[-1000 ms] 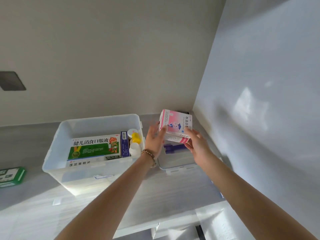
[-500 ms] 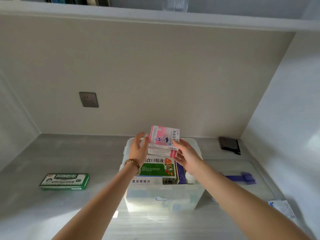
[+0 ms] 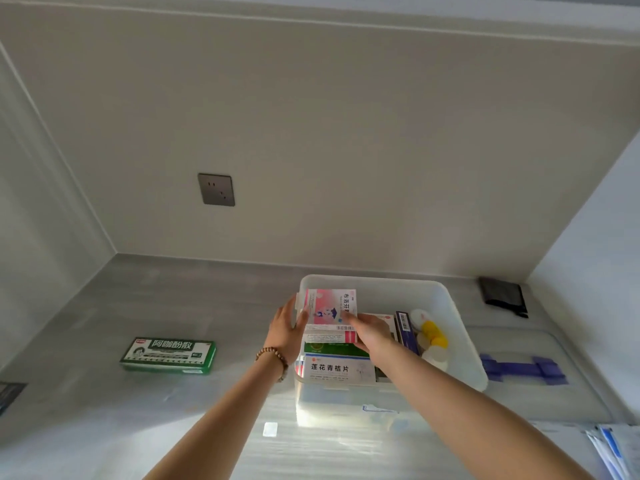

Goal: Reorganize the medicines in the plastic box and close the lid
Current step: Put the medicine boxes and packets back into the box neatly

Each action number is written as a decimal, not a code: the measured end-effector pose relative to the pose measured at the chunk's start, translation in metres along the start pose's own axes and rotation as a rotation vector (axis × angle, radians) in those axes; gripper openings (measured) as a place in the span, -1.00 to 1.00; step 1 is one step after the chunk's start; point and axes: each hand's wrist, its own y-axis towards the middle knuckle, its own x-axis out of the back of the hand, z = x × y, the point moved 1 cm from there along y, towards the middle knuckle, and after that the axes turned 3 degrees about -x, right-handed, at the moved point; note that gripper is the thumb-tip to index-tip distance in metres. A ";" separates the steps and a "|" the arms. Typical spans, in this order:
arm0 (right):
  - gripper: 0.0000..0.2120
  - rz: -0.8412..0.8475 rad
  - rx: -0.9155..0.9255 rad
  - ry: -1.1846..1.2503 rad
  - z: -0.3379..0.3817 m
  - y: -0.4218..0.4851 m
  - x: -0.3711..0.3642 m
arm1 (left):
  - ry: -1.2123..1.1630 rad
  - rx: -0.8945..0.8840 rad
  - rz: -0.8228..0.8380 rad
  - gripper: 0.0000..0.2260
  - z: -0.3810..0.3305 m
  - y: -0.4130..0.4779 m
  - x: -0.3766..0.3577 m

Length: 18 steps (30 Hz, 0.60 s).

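Observation:
A translucent plastic box (image 3: 460, 327) stands open on the grey counter. Both hands hold a pink and white medicine box (image 3: 329, 311) low over the box's left side: my left hand (image 3: 285, 329) presses its left edge, my right hand (image 3: 372, 332) grips its right side. Under it lie a green medicine box (image 3: 332, 348) and a white and blue one (image 3: 337, 368). A dark blue carton (image 3: 405, 329) stands on edge in the middle. At the right end are white bottles with yellow caps (image 3: 433, 336). The clear lid with a blue handle (image 3: 524, 368) lies flat to the right.
A green medicine box (image 3: 168, 355) lies on the counter to the left. A black pouch (image 3: 504, 300) sits in the back right corner. Paper packets (image 3: 609, 448) lie at the front right. Walls close in on three sides; a socket (image 3: 216, 189) is on the back wall.
The pink box has come left from above the lid and down into the plastic box's left side, held by both hands. The view swung so the box sits centre-right.

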 end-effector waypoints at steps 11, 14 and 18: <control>-0.39 -0.021 0.079 -0.337 0.008 -0.014 0.009 | 0.201 -0.038 0.058 -0.50 0.001 0.007 0.000; -0.40 -0.017 0.227 -0.357 0.023 -0.026 0.030 | 0.307 -0.140 0.011 -0.48 -0.017 0.003 0.000; -0.54 -0.061 0.411 -0.337 0.046 -0.043 0.088 | 0.308 -0.372 -0.053 -0.53 -0.068 -0.006 -0.018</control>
